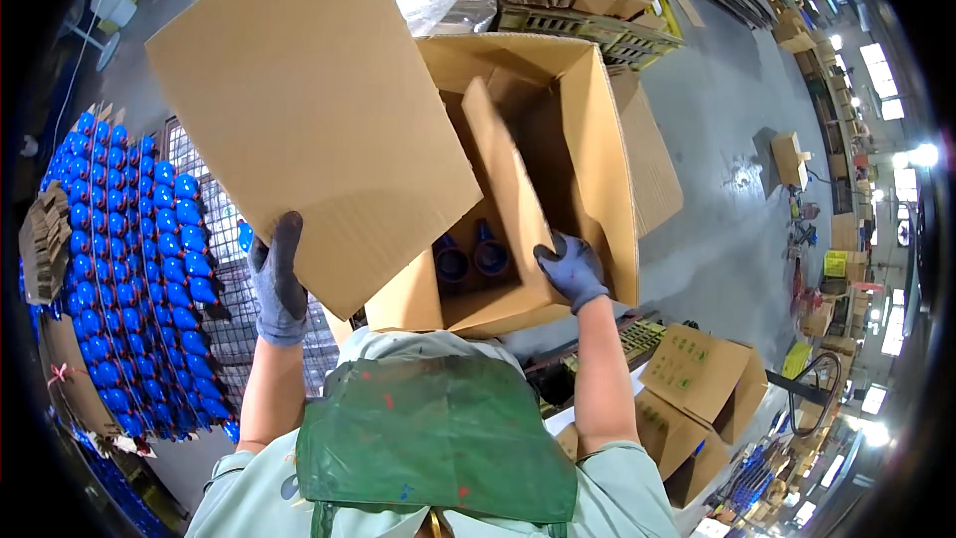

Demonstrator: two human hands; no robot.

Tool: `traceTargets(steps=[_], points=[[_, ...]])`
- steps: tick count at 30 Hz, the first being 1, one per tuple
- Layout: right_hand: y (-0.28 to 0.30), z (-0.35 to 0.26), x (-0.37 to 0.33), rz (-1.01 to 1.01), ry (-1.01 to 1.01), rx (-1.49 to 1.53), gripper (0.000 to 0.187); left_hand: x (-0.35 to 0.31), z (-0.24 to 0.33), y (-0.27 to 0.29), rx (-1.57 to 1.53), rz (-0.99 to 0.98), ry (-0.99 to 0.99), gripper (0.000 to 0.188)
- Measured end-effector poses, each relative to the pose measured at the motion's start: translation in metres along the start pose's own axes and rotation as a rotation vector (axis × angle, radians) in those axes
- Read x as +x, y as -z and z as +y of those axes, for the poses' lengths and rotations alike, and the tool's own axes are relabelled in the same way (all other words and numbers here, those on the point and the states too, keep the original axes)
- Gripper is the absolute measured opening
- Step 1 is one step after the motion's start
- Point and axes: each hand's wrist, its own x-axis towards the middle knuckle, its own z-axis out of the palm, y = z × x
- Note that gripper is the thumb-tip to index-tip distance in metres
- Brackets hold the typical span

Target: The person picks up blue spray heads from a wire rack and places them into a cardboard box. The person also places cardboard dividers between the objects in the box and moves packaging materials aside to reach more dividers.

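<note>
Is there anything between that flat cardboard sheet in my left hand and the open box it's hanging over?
Yes. The flat cardboard sheet, held by the left hand, is above the open box, where a cardboard divider leans across the opening. The right hand grips the near edge. Blue bottle tops sit at the bottom.

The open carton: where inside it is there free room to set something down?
In the open carton, the far part behind the tilted cardboard divider looks bare. The near corner is crowded: two blue bottles stand there, beside the right hand. The left hand holds a cardboard sheet covering the carton's left side.
</note>
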Motion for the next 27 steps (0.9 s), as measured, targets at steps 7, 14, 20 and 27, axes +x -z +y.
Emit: traceTargets(steps=[7, 14, 20, 27], points=[[-0.072, 0.046, 0.029, 0.042, -0.157, -0.066, 0.053, -0.007, -0.011, -0.025, 0.083, -0.1, 0.032, 0.035], [0.023, 0.036, -0.029, -0.107, 0.214, 1.181, 0.049, -0.014, -0.039, -0.064, 0.447, -0.44, 0.399, 0.037], [0.064, -0.009, -0.051, 0.099, 0.058, 0.309, 0.039, -0.037, -0.12, -0.045, 1.587, -0.784, -0.248, 0.106], [-0.033, 0.032, 0.005, 0.098, 0.042, 0.271, 0.031, -0.037, -0.119, -0.051, 1.499, -0.773, -0.183, 0.104]])
